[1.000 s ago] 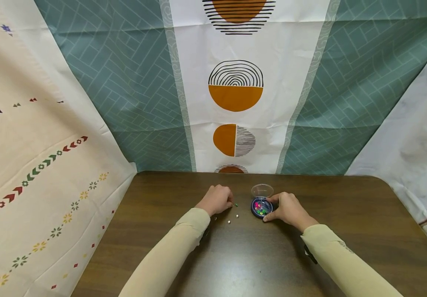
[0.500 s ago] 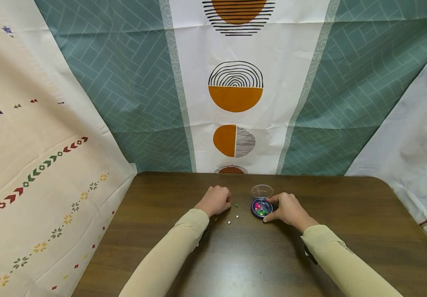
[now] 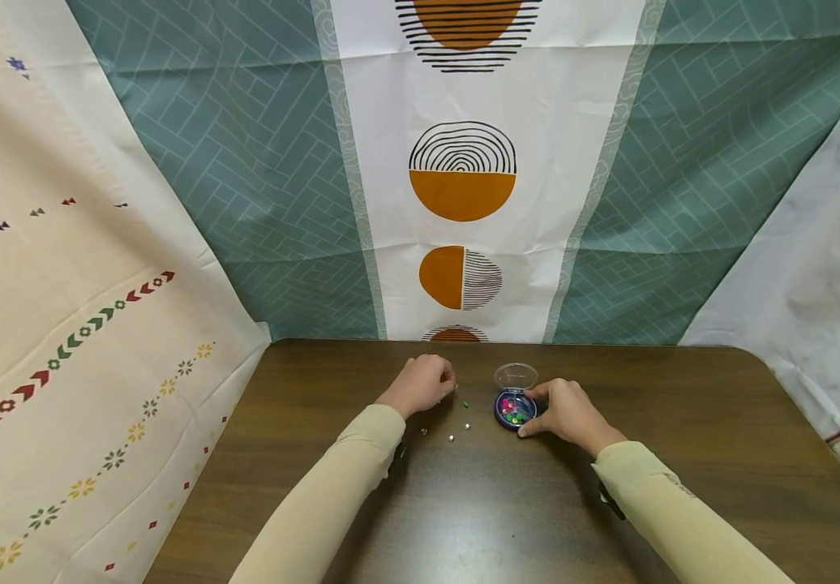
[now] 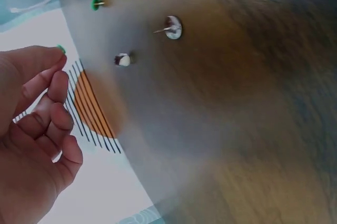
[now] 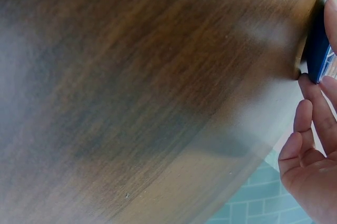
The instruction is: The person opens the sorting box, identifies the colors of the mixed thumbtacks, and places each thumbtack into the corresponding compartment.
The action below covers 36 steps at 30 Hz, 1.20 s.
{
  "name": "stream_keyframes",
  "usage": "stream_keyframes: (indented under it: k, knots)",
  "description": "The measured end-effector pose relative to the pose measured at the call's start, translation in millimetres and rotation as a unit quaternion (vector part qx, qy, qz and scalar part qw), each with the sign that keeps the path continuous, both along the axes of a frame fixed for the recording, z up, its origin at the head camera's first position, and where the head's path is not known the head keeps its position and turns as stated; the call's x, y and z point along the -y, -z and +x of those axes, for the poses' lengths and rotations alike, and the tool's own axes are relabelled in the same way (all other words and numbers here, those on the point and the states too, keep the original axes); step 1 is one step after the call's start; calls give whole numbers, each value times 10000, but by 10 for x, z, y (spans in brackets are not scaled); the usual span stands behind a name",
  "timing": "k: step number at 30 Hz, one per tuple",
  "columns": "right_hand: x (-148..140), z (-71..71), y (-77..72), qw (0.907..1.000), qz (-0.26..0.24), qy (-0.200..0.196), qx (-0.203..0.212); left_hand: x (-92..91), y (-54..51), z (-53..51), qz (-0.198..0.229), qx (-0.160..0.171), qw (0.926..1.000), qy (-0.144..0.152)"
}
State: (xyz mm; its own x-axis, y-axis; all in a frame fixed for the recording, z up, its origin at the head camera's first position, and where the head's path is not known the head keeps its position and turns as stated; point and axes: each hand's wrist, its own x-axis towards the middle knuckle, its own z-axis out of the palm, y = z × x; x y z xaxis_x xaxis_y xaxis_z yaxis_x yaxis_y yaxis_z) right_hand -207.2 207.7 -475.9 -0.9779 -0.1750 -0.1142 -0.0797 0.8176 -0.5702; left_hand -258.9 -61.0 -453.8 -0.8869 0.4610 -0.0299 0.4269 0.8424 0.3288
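My left hand (image 3: 422,383) pinches a green thumbtack (image 4: 61,49) between thumb and forefinger, just above the table. Only an edge of that tack shows in the left wrist view. Another green thumbtack (image 4: 96,4) lies on the table by this hand. Silver thumbtacks (image 4: 173,27) are scattered nearby, one with its point sticking out sideways. My right hand (image 3: 568,412) grips the side of a round blue case (image 3: 498,414) with thumb and fingers. Its clear lid (image 3: 516,375) stands raised at the back. Pink and green tacks (image 3: 513,418) sit inside the case.
Everything rests on a dark brown wooden table (image 3: 690,454). A patterned cloth (image 3: 296,203) hangs along the table's back edge. A cream cloth (image 3: 99,389) lines the left side, and a white one (image 3: 814,284) the right.
My left hand has lifted off the table and moved slightly back, with the green thumbtack now pinched in its fingertips. The right hand and the case have stayed in place.
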Motion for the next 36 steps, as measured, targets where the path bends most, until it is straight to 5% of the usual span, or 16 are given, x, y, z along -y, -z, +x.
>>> stream_keyframes:
  k: [8,21,36]
  knots:
    - [1,2,-4,10000,9,25,38,-69,-89,16,1091,484,9926,-234]
    - [-5,-7,20,9999,42,-52,-143,-283,-130,72,1840,496,9817,-4]
    - [-28,-28,46,9991,97,-95,-401,-643,8,225,1397,368,9887,403]
